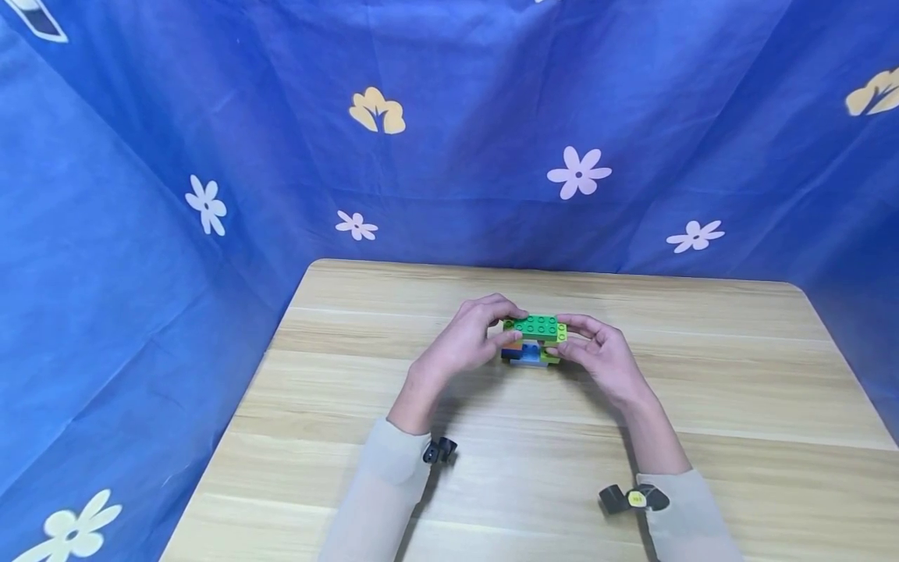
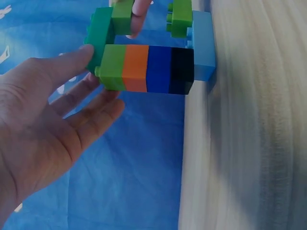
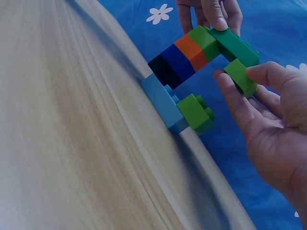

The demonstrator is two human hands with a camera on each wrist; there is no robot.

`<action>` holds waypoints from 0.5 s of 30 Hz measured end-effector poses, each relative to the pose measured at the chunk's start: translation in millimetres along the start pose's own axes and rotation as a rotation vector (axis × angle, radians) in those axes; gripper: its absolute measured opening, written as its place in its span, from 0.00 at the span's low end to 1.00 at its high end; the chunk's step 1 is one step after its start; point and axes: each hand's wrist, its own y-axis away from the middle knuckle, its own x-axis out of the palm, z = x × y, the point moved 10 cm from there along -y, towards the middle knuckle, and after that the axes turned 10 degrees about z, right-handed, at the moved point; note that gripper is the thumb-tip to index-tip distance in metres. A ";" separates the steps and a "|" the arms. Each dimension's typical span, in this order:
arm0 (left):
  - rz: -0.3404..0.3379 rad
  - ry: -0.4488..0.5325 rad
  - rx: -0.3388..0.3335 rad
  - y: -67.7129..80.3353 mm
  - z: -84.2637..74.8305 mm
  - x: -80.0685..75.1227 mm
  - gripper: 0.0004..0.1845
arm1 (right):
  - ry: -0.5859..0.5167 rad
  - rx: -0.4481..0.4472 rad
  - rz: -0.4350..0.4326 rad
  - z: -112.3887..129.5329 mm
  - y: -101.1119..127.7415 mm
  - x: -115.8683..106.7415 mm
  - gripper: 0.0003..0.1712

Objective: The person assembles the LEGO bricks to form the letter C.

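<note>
A light blue brick (image 3: 162, 103) lies on the table as the base of a toy-brick structure. On one end rises a column of black (image 2: 183, 71), blue (image 2: 159, 69), orange (image 2: 135, 68) and light green (image 2: 113, 67) bricks; a short light green brick (image 3: 194, 114) sits on the other. Across the column's top reaches a long green brick (image 1: 537, 326), its left end pinched by my left hand (image 1: 460, 343). My right hand (image 1: 607, 359) pinches another light green brick (image 3: 241, 77) under the long brick's right end, with a gap below it.
The wooden table (image 1: 337, 437) ends at a blue flowered cloth (image 1: 463, 156) that hangs behind it and on the left. A small black device (image 1: 439, 450) sits at the left cuff, another black device (image 1: 634, 499) at the right.
</note>
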 end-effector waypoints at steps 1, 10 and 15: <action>0.001 -0.006 -0.004 -0.4 -1.1 -0.1 0.14 | -0.007 -0.005 0.005 0.5 0.4 -0.2 0.27; 0.024 0.082 0.008 -4.3 2.5 5.2 0.15 | 0.126 -0.007 0.014 4.6 4.0 -4.9 0.28; 0.020 0.189 -0.063 -3.4 21.2 4.8 0.16 | 0.258 -0.074 -0.040 16.5 6.5 -15.5 0.27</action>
